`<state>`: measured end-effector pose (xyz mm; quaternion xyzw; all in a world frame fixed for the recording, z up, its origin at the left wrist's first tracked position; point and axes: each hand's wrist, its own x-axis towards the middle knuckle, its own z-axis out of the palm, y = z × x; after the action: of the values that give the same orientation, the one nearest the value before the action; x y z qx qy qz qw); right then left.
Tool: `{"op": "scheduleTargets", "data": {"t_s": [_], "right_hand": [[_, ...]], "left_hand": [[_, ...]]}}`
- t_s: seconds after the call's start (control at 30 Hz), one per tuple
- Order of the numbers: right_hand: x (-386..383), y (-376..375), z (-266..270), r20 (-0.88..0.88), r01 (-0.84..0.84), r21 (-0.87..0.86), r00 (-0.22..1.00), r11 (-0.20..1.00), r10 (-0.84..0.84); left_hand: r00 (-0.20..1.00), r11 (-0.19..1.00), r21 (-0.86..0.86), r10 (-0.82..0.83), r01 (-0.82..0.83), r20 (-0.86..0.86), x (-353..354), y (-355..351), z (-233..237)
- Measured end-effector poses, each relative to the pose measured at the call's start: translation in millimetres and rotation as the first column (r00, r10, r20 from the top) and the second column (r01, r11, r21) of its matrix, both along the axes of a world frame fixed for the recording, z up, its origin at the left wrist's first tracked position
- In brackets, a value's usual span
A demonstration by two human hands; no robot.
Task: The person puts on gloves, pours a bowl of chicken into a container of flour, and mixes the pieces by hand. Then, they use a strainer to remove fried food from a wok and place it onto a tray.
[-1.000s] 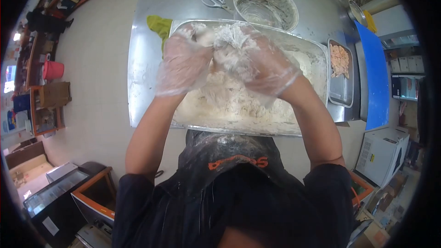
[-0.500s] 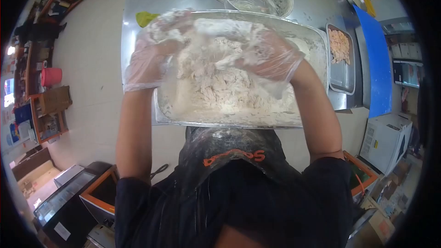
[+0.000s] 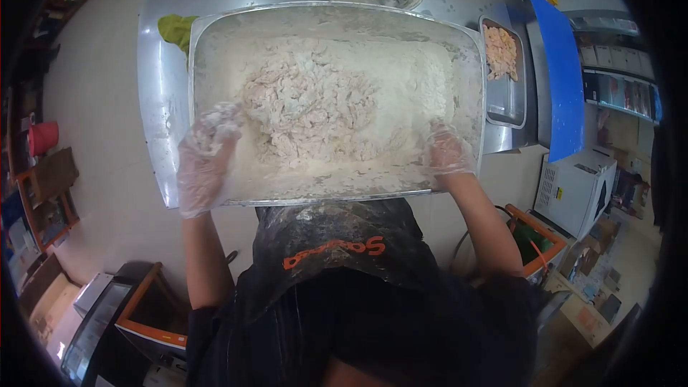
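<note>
Head view showed the floured heap left of frame centre, nearer the left hand than the right hand, though I couldn't tell whether either gripped anything.

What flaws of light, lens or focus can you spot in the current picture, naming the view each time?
Head view: black rounded corners, and the tray's far rim appears bowed; head view: pale glare along the steel table's left edge; head view: the apron's orange lettering is hard to read fully.
</note>
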<state>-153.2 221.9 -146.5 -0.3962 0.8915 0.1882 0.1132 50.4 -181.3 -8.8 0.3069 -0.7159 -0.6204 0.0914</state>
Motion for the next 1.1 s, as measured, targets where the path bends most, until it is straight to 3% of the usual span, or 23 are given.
{"op": "scheduleTargets", "data": {"t_s": [0.07, 0.13, 0.23, 0.33, 0.37, 0.47, 0.57, 0.67, 0.7, 0.8, 0.9, 1.0, 1.1], "right_hand": [[6.3, -19.9, 13.3, 0.042, -0.076, -0.140, 0.996, 0.987, 0.083], [6.2, -34.5, 15.5, 0.137, -0.072, -0.139, 0.986, 0.988, 0.091], [0.6, -48.0, 11.8, 0.371, 0.099, 0.181, 0.914, 0.978, -0.162], [-8.5, -57.3, 21.7, 0.474, 0.190, 0.291, 0.823, 0.938, -0.313], [-10.2, -61.1, 25.5, 0.514, 0.195, 0.242, 0.805, 0.951, -0.296], [0.3, -79.6, 21.1, 0.619, 0.153, -0.127, 0.784, 0.980, -0.042], [26.9, -117.3, 23.1, 0.715, 0.090, -0.098, 0.699, 0.991, 0.007], [16.6, -167.1, 83.7, 0.785, 0.267, -0.168, 0.618, 0.949, -0.035], [4.7, -175.1, 83.1, 0.814, 0.252, -0.230, 0.579, 0.940, 0.045], [-1.1, -219.9, 132.3, 0.600, -0.103, -0.508, 0.670, 0.855, 0.437], [2.0, -257.2, 173.9, 0.720, 0.116, -0.529, 0.585, 0.841, 0.373], [7.9, -276.8, 190.2, 0.596, -0.070, -0.494, 0.699, 0.867, 0.396], [3.3, -289.3, 192.6, 0.586, -0.194, -0.400, 0.697, 0.896, 0.413]], "left_hand": [[0.998, 0.997, -0.049, -0.058, 0.059, 0.022, -6.1, 7.6, -1.6], [0.991, 0.983, -0.142, -0.110, 0.120, 0.077, -12.0, 10.0, 5.0], [0.986, 0.970, -0.190, -0.134, 0.152, 0.103, -12.7, 6.4, 8.8], [0.991, 0.984, -0.120, -0.128, 0.130, 0.030, -4.8, 0.5, 2.2], [0.992, 0.989, -0.091, -0.116, 0.119, 0.042, -0.5, -0.7, 2.4], [0.998, 0.999, -0.015, -0.047, 0.048, 0.032, 8.4, 0.9, -1.7], [1.000, 1.000, -0.006, -0.028, 0.027, -0.006, 11.2, 2.3, -12.6], [0.997, 0.998, -0.027, -0.063, 0.065, 0.040, 12.8, 1.9, -10.6], [0.995, 0.996, -0.036, -0.076, 0.078, 0.071, 12.5, 1.2, -6.2], [0.904, 0.971, -0.156, -0.099, 0.179, 0.416, 1.2, -3.4, 19.1], [0.902, 0.917, -0.371, 0.029, 0.148, 0.430, -3.3, -5.4, 0.4], [0.900, 0.898, -0.430, 0.112, 0.090, 0.422, -8.6, -2.4, 5.6], [0.912, 0.901, -0.433, 0.145, 0.039, 0.383, -18.6, -0.7, 18.6]]}}
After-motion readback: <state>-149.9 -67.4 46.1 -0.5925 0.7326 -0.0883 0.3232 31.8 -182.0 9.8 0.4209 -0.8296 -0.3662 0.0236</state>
